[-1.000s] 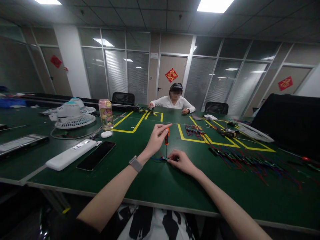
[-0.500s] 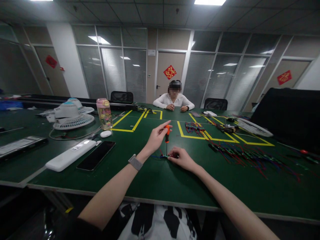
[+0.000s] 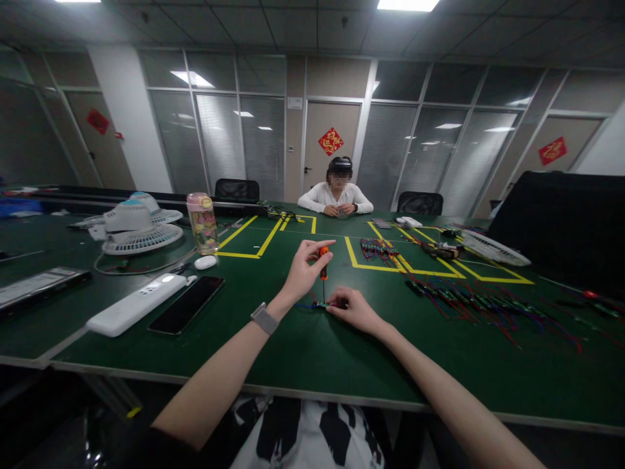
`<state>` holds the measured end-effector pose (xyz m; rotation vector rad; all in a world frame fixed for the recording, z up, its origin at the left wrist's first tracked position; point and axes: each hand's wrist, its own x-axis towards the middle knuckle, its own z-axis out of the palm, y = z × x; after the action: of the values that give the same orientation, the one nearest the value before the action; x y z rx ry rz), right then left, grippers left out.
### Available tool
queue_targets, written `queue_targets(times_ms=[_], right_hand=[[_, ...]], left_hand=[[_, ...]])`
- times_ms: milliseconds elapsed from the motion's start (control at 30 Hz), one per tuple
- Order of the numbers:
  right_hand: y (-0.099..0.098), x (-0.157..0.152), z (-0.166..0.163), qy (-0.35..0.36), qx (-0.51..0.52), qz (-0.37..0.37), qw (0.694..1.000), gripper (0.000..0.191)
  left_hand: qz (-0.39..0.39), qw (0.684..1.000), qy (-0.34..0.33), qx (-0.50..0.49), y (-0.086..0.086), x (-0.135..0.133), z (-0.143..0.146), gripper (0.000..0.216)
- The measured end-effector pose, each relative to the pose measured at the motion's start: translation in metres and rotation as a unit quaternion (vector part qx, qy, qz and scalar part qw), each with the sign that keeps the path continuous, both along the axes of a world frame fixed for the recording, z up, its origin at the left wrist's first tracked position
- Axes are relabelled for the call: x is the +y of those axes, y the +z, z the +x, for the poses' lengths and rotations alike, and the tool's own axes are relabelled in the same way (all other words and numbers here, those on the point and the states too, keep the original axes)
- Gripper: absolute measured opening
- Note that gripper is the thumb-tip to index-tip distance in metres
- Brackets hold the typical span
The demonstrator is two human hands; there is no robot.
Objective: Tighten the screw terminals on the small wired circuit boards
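left hand (image 3: pixel 306 270) gripping upright screwdriver (image 3: pixel 324 273) – tip at small circuit board (image 3: pixel 319 305) – right hand (image 3: pixel 356 311) fingers pinching board's end

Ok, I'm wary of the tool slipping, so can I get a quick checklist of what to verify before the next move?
1. Screwdriver upright: ok, its handle is in the left hand.
2. Circuit board steadied: ok, the right hand is at its right end.
3. Tip seated on the board: cannot tell, too small to see.
4. Smartphone away from both hands: ok, it lies off to the left.
5. Nearer group of wired boards inside the yellow tape: not ok, it sprawls mostly outside.
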<state>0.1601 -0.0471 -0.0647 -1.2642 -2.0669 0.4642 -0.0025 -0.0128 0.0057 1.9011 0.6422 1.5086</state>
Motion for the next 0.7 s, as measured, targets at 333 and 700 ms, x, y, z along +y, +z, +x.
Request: queue_targets(times_ms=[333, 700], right_hand=[[-0.0024, 0.0017, 0.0012, 0.002, 0.002, -0.001, 1.000, 0.010], [-0.0030, 0.0026, 0.0022, 0.002, 0.004, -0.004, 1.000, 0.010]], left_hand=[[0.014, 1.000, 0.004, 0.004, 0.0000, -0.0012, -0.0011, 0.033], [0.012, 1.000, 0.002, 0.003, 0.0006, -0.0007, 0.0004, 0.033]])
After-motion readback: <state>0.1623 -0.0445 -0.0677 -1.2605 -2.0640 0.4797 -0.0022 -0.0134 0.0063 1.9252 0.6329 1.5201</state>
